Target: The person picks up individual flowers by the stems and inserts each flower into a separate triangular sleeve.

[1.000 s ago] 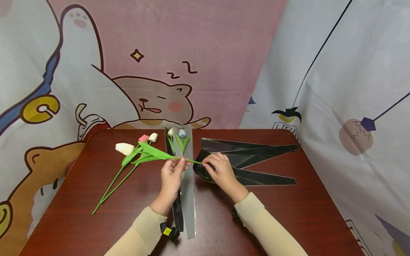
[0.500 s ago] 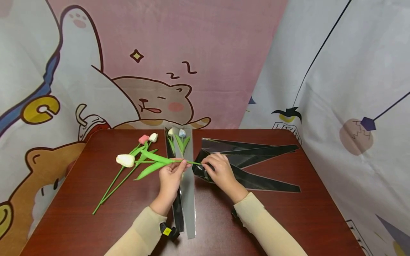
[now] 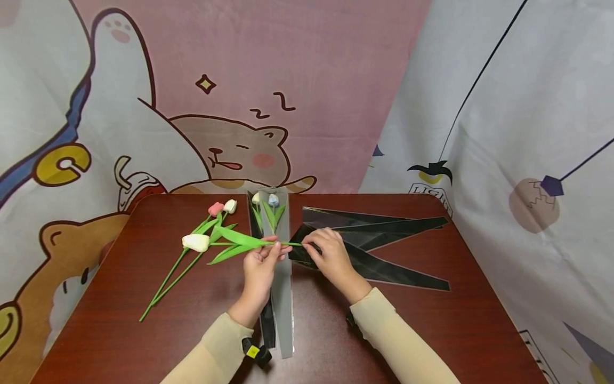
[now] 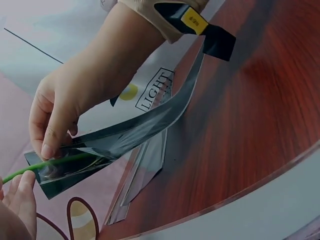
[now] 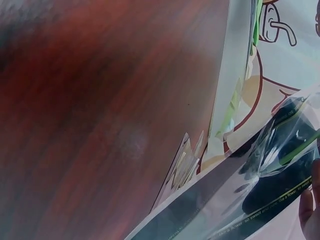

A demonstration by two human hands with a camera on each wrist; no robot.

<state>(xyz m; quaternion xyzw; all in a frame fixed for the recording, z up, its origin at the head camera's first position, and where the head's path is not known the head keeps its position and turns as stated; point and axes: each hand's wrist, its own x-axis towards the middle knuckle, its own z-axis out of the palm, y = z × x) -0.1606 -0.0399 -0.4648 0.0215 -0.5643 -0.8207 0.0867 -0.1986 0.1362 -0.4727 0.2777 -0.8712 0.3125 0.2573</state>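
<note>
My left hand (image 3: pixel 260 261) pinches the green stem of an artificial white tulip (image 3: pixel 195 243), whose flower head points left and whose leaves spread beside the fingers. With its thumb and fingers, my right hand (image 3: pixel 331 258) pinches the mouth of a black and clear flower sleeve (image 3: pixel 408 271). In the left wrist view the stem (image 4: pixel 70 159) shows through the clear film, its end inside the sleeve's wide mouth. The sleeve's narrow tail reaches right, over the table. The right wrist view shows printed gold lettering along the sleeve (image 5: pixel 280 200).
Two sleeved tulips, one with a blue flower (image 3: pixel 273 200), lie upright in the middle of the brown table (image 3: pixel 331 325). On the left lie a pink tulip (image 3: pixel 216 208) and a small white tulip (image 3: pixel 230 206). More black sleeves (image 3: pixel 364 220) lie at the back right.
The white tulip has turned, its head dropping lower in view, then shifted slightly right with the left hand. The sleeve's tail has swung a little towards the front. The right hand stays in place.
</note>
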